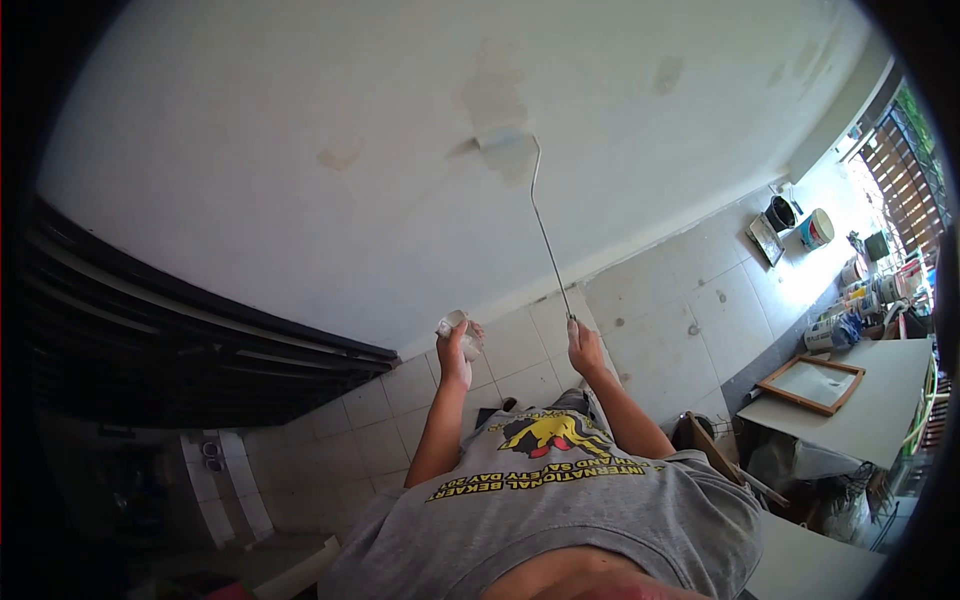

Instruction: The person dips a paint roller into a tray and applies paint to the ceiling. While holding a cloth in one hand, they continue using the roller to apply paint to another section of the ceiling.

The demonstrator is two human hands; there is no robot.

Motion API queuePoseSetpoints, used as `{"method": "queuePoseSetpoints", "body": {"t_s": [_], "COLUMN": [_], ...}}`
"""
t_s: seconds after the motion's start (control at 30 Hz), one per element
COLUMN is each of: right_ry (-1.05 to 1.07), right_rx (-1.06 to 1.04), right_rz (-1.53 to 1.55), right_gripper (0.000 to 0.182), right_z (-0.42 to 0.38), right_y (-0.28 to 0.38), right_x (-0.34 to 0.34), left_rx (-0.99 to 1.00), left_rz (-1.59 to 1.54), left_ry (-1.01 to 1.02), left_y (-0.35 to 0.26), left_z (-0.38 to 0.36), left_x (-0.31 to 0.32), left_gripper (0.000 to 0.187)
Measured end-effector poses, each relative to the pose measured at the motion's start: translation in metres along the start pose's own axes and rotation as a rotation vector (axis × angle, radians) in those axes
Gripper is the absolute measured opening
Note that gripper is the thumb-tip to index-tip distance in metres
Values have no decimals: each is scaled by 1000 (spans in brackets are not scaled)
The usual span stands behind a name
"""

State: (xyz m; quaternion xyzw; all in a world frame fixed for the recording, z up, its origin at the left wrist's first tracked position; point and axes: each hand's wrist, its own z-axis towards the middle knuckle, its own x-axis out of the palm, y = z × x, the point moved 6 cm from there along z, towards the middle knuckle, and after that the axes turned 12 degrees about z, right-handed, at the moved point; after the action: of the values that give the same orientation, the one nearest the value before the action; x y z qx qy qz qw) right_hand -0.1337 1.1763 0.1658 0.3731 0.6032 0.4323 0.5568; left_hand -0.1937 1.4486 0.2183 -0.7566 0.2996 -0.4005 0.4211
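Observation:
My right hand (585, 352) is closed around the handle of a paint roller (543, 222) with a long, thin, bent metal frame. Its pale roller sleeve (505, 138) lies against the white wall (380, 220), over a greyish patch (493, 85). Off to the left, my left hand (457, 350) grips a small whitish, smeared object (471, 344) with a rounded rim near the thumb; I cannot tell whether it is a cup or a wrapped tub. Both hands are raised in front of my grey T-shirt (560, 500), low before the wall.
Dark slatted metal gate panels (230, 340) border the wall's left side. On the tiled floor (670, 310), a paint tray (766, 241), a black bucket (780, 213) and a white paint bucket (816, 229) stand far right. A wooden frame (811, 385) rests on a pale tabletop (890, 400).

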Motion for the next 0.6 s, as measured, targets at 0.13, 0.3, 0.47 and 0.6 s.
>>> {"method": "queuePoseSetpoints", "body": {"t_s": [0.13, 0.3, 0.47, 0.6], "right_ry": [-56, -53, -70, -64], "right_rx": [-161, -158, -167, -76], "right_rz": [141, 154, 28, -52], "right_gripper": [40, 39, 40, 43], "right_z": [38, 73, 49, 13], "right_y": [62, 81, -11, -51], "right_x": [6, 0, 12, 1], "left_rx": [30, 20, 15, 16], "left_rz": [-1, -7, 28, 35], "left_ry": [-15, -20, 26, 21], "left_y": [-10, -18, -11, -13], "left_z": [4, 3, 11, 7], "left_x": [-15, -17, -23, -27], "left_gripper": [25, 25, 33, 33]}}
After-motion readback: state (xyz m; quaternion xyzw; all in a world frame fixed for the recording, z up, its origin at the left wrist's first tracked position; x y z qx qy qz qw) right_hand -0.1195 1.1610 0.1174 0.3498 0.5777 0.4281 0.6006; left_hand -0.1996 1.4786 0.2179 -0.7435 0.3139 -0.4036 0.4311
